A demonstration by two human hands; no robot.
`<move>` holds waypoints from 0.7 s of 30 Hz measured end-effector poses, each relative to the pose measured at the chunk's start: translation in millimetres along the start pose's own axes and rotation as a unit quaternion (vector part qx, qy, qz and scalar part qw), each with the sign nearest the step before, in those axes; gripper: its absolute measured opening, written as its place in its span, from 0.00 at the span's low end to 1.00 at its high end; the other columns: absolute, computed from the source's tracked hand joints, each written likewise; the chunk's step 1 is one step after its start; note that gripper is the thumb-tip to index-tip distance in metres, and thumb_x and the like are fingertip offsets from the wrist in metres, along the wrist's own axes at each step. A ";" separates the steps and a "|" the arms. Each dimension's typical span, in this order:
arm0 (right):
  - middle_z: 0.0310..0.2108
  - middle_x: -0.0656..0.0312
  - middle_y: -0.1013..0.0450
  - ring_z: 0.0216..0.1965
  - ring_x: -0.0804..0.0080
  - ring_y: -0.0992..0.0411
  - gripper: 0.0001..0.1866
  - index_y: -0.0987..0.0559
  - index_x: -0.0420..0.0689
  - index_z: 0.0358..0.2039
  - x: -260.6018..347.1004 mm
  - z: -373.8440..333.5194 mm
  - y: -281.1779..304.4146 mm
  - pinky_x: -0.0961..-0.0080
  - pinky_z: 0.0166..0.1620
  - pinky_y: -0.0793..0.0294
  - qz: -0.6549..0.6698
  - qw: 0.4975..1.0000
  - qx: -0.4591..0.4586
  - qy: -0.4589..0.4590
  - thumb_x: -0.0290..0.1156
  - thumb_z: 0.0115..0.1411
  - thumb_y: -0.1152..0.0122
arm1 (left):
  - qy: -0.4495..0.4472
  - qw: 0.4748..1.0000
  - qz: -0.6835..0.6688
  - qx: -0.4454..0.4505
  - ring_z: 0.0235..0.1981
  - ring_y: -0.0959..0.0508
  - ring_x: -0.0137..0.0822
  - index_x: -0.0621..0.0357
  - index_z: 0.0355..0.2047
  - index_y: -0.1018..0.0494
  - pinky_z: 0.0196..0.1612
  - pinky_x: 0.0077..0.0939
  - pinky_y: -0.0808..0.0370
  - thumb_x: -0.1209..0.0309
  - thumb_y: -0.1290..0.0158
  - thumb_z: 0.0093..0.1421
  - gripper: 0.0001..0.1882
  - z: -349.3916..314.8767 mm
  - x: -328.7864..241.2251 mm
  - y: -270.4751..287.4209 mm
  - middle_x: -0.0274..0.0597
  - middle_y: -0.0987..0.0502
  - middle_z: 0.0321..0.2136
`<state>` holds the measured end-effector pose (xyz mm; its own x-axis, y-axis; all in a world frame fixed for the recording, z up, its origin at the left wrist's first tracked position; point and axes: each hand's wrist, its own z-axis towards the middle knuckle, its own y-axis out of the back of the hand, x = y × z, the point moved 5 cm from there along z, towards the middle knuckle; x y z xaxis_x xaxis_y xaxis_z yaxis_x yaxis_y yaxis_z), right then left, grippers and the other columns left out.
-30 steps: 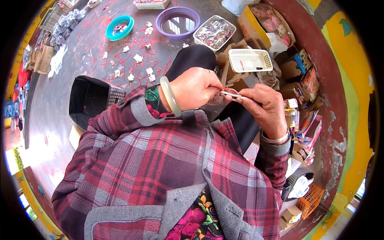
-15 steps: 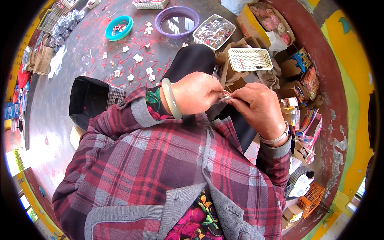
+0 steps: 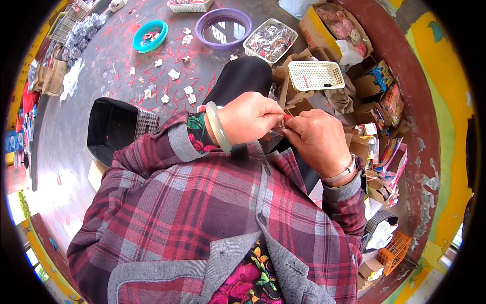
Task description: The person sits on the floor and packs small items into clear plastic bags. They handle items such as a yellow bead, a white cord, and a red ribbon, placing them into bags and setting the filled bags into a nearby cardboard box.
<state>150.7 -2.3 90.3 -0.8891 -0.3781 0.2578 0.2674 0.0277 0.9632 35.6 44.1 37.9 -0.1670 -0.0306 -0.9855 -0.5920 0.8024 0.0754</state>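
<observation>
Above my lap, my left hand (image 3: 248, 117) and my right hand (image 3: 320, 139) meet fingertip to fingertip, both closed in a pinch. Between them is a small red piece (image 3: 287, 117) with clear, crinkled plastic (image 3: 277, 131) hanging just below. Most of this small item is hidden by the fingers, so its exact kind cannot be made out. Each hand grips one side of it. Right of the hands sits a white perforated basket (image 3: 316, 76) with a few small dark and red bits in it.
A white basket of small wrapped items (image 3: 270, 40), a purple basin with dark liquid (image 3: 224, 25) and a teal bowl (image 3: 150, 36) stand on the floor ahead. White pieces and red strips lie scattered there. A black bin (image 3: 114, 124) is at left; cardboard boxes (image 3: 321, 31) line the right wall.
My right hand has shifted slightly left, closer against my left. A whitish loop showed between the fingertips before; now a red piece shows there.
</observation>
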 end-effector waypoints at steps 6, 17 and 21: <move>0.26 0.59 0.27 0.27 0.60 0.28 0.09 0.22 0.46 0.31 -7.1 -8.6 19.2 0.71 0.30 0.29 0.116 0.990 -0.084 -0.017 0.31 0.47 0.39 | 0.029 0.996 -0.077 -0.023 0.27 0.24 0.25 0.67 0.39 0.28 0.27 0.18 0.23 0.73 0.56 0.61 0.12 2.1 6.8 5.1 0.40 0.24 0.29; 0.20 0.63 0.31 0.23 0.79 0.33 0.21 0.27 0.33 0.38 -114.0 -111.1 40.1 0.85 0.27 0.37 0.501 0.787 -0.211 -0.291 0.40 0.65 0.60 | 0.028 0.994 -0.109 0.006 0.35 0.24 0.29 0.68 0.41 0.28 0.34 0.22 0.23 0.72 0.57 0.61 0.13 -1.2 2.0 8.6 0.42 0.24 0.35; 0.24 0.62 0.29 0.26 0.77 0.29 0.23 0.29 0.34 0.42 -158.3 -166.7 33.4 0.85 0.31 0.31 0.516 0.734 -0.230 -0.378 0.44 0.64 0.60 | 0.051 0.994 -0.093 0.034 0.38 0.24 0.29 0.67 0.42 0.29 0.35 0.21 0.24 0.71 0.58 0.62 0.14 0.4 2.4 2.9 0.42 0.24 0.37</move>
<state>362.3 -95.8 68.8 -0.0315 0.2504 0.9676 0.8858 -0.4414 0.1430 33.8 46.6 35.7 -0.1404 -0.2392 -0.9608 -0.5662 0.8154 -0.1202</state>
